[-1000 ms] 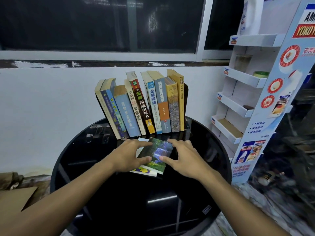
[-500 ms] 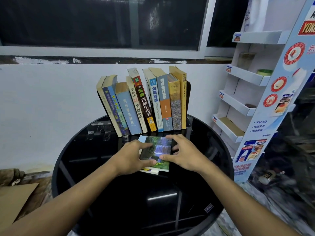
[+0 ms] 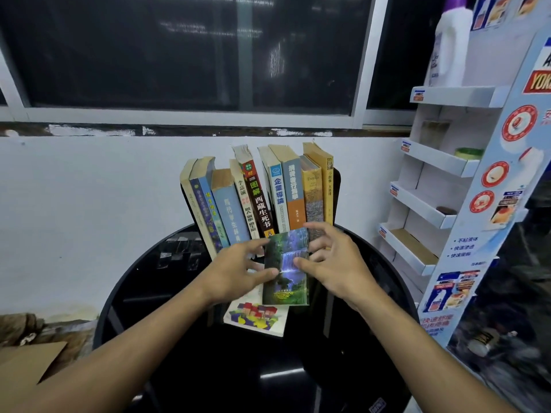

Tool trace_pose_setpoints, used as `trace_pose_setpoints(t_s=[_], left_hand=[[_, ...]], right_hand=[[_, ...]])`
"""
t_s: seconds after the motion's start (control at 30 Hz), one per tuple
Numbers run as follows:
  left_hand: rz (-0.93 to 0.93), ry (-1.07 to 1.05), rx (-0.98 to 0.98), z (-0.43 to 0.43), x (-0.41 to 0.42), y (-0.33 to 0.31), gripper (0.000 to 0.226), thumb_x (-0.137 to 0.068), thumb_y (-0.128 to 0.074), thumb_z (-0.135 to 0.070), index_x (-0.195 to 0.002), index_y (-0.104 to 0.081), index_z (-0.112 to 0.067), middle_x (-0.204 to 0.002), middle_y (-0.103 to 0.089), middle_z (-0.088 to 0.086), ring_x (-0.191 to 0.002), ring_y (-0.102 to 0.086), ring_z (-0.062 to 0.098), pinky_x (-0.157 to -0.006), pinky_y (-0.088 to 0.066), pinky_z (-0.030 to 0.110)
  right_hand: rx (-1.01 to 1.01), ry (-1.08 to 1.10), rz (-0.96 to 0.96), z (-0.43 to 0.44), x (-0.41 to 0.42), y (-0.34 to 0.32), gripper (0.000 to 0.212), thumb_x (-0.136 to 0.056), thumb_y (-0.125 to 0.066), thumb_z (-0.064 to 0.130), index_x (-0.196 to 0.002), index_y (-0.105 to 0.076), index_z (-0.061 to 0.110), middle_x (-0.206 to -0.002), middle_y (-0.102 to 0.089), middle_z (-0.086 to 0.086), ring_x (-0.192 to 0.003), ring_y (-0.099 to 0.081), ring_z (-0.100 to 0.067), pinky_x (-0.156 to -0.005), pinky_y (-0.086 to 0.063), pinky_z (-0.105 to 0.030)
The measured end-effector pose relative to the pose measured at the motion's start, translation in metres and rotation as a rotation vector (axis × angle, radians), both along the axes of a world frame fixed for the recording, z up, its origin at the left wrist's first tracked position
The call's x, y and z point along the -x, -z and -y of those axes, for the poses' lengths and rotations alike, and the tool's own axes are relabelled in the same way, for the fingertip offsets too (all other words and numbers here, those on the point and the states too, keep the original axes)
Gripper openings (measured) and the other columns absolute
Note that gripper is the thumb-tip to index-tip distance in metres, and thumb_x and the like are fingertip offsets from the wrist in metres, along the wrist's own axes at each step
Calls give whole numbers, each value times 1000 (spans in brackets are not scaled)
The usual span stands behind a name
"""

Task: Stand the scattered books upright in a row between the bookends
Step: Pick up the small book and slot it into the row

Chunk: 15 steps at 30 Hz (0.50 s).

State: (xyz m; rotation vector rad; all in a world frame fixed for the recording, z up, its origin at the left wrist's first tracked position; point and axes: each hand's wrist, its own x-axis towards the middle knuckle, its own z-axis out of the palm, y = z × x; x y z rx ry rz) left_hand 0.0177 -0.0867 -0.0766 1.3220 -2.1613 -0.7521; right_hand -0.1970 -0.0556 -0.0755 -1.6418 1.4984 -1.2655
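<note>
Currently: waterfall book (image 3: 286, 263) pinched edgewise between left grip (image 3: 235, 271) and right grip (image 3: 332, 260). Best turned spine-out, stood upright, eased into row (image 3: 259, 198) without toppling leaners.

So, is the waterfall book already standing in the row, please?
No, the left hand and right hand hold the waterfall book in front of the row.

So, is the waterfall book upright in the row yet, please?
Not yet: left hand and right hand hold the waterfall book raised, outside the row.
</note>
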Motion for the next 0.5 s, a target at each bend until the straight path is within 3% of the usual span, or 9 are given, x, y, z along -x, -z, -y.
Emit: trace_pose_setpoints(t_s=[0.1, 0.23, 0.5], left_hand=[[9, -117, 273, 9, 1, -24, 60, -89, -74, -37, -145, -52, -28, -133, -61, -7, -104, -62, 5, -95, -47, 24], [1, -261, 581, 33, -4, -54, 54, -91, -72, -38, -141, -55, -27, -136, -56, -3, -129, -46, 16, -111, -40, 39], [146, -411, 696, 77, 1, -78, 69, -88, -71, -49, -149, -43, -33, -144, -52, -2, -133, -39, 25, -108, -29, 49]], right_hand=[[88, 37, -27, -1, -1, -8, 68, -79, -86, 11, -136, -54, 28, -86, -57, 1, -64, -58, -9, -74, -59, -22], [167, 66, -100, -7, -3, -15, 66, -80, -85, 14, -135, -53, 29, -88, -58, -1, -63, -56, -10, -66, -51, -11], [271, 86, -147, -7, -12, -27, 63, -79, -84, 10, -131, -54, 29, -87, -54, 3, -59, -52, -1, -59, -46, -9]])
